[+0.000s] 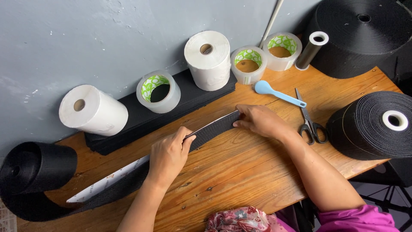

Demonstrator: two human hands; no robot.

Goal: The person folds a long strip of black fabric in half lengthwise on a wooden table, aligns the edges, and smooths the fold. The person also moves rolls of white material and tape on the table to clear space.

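Note:
A long black fabric strip (213, 127) with a white backing lies across the wooden table (240, 172), running from a black roll (36, 165) at the far left. My left hand (169, 155) presses on the strip near its middle, thumb on its edge. My right hand (259, 120) pinches the strip's right end between fingers and thumb. The white backing (107, 182) shows to the left of my left hand.
Two white paper rolls (92, 109) (208, 58) and three clear tape rolls (158, 91) stand along the grey wall. Scissors (310, 122) and a light blue scoop (279, 94) lie to the right. Large black rolls (373, 124) (360, 34) fill the right side.

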